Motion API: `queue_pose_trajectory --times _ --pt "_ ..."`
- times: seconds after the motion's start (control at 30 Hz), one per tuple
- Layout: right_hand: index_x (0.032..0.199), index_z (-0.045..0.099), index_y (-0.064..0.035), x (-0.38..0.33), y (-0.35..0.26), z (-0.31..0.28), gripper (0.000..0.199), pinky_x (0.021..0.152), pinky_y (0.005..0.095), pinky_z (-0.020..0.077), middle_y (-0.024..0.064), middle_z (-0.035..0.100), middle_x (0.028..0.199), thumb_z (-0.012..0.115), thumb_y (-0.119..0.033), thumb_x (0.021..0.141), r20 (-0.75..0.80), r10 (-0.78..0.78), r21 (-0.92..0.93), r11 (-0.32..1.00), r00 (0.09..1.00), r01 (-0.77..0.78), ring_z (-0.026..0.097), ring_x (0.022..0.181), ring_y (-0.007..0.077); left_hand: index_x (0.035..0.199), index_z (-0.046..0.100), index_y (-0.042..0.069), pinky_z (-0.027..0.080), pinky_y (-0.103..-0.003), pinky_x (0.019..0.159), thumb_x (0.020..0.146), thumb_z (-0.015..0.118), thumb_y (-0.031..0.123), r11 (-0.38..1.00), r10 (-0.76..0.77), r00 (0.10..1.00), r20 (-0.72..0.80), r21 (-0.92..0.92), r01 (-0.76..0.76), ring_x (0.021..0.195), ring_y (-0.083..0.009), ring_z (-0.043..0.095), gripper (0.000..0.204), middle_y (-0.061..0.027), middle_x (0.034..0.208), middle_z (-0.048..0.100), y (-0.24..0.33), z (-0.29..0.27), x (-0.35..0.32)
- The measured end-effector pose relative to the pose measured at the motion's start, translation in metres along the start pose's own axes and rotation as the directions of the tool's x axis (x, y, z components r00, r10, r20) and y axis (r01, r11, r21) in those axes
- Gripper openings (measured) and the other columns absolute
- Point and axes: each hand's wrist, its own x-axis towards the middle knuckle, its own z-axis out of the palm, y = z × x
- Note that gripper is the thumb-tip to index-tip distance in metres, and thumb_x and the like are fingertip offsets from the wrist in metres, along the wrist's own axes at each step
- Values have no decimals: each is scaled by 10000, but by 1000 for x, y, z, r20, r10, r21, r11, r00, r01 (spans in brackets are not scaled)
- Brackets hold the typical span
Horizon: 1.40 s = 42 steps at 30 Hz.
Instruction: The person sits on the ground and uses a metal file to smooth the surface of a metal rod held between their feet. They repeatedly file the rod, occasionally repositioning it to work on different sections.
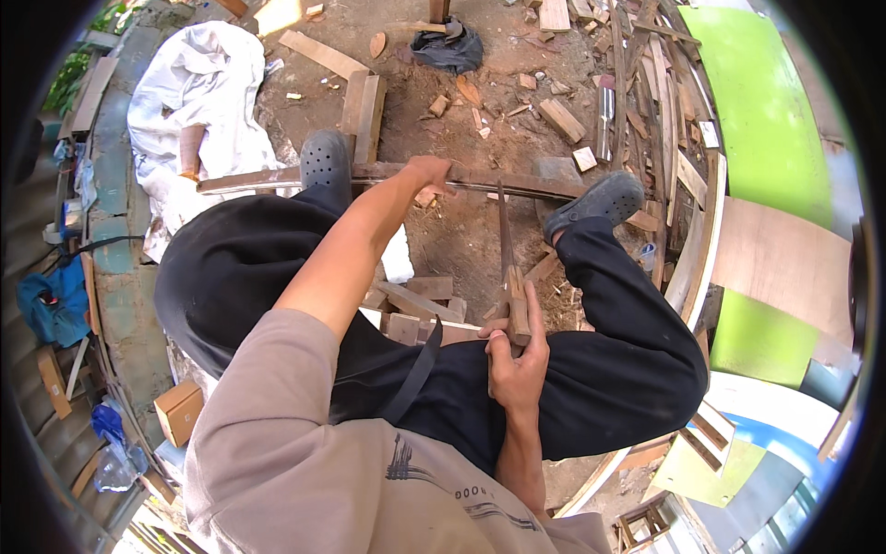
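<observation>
A long narrow wooden board [517, 182] lies crosswise in front of me. My left hand [430, 173] is closed over its middle. My right hand [519, 365] grips the wooden handle of a handsaw [517, 314] near my right thigh, with the index finger laid along the handle. The saw's thin blade, seen nearly edge-on, points away from me. Its tip reaches the board to the right of my left hand; whether the teeth touch the wood, I cannot tell. My feet, in dark clogs [327, 166], are by the board, one toward each end.
Beyond the board, short wood blocks [363, 115] and offcuts lie on the dirt. A hammer [434, 27] rests on a black bag [449, 50]. At left is a white sack [198, 92]; at right, long strips [660, 102] and green panels [761, 102]. More offcuts [420, 300] sit between my legs.
</observation>
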Motion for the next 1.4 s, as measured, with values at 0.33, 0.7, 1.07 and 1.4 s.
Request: queue_pose_trajectory --times 0.33,0.7,1.07,1.4 --pt "1557 348 40 16 15 18 701 702 273 529 88 709 813 590 -26 902 -1 -49 -113 992 999 49 659 735 140 1217 645 59 548 -494 908 698 738 776 997 56 995 -87 -50 -61 1070 -393 686 890 -223 1119 714 8 -4 -11" --pt "1588 275 38 24 21 24 722 603 209 457 59 672 803 531 -38 918 -66 -99 -155 984 993 88 546 642 62 1134 724 -33 543 -485 903 706 761 652 975 12 982 188 -222 30 1096 -409 681 809 -249 1187 704 -17 -13 13" --pt "1587 279 40 18 21 22 718 619 217 466 66 672 802 533 -40 921 -74 -118 -132 985 990 108 556 655 73 971 719 -10 575 -478 806 730 772 525 1000 15 974 -228 -3 -16 914 -366 735 589 -196 954 750 -4 5 -12" --pt "1534 362 75 21 20 28 688 717 314 561 199 743 913 645 -105 933 -25 -201 -337 924 979 181 725 812 198 1135 618 27 519 -444 939 756 772 434 999 29 908 -418 -3 -33 1098 -343 673 577 -193 1108 705 -5 20 -14"
